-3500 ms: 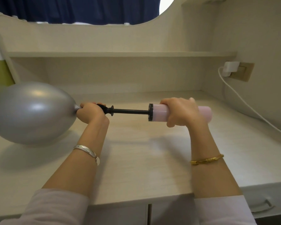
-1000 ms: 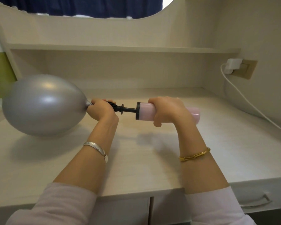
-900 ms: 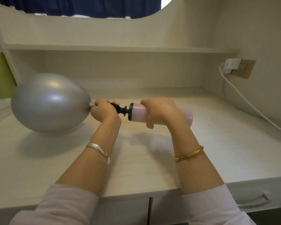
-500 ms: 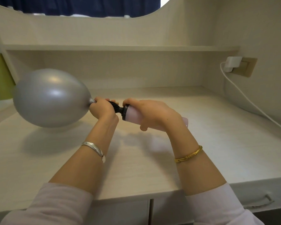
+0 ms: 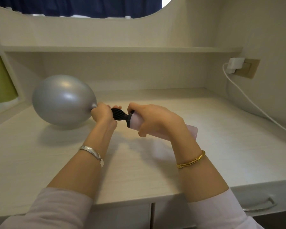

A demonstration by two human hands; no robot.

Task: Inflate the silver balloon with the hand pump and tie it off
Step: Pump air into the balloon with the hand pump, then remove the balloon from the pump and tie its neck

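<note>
The silver balloon (image 5: 63, 102) is inflated and rests low over the desk at the left. My left hand (image 5: 102, 114) is closed around its neck where it meets the black ribbed nozzle of the hand pump (image 5: 120, 114). My right hand (image 5: 157, 120) grips the pink pump barrel (image 5: 191, 132), which is pushed fully in against the nozzle and tilts down to the right. The balloon's mouth is hidden inside my left fist.
The pale wooden desk (image 5: 139, 162) has a shelf (image 5: 119, 49) above its back. A white charger (image 5: 234, 65) sits in a wall socket at the right, and its cable (image 5: 248, 100) trails down along the right edge. A drawer handle (image 5: 262, 205) shows below the front edge.
The pump barrel has slid left until the black rod vanished, so the pump is closed up. My right hand shifted forward on the barrel, which now tilts downward. The balloon stays on the nozzle.
</note>
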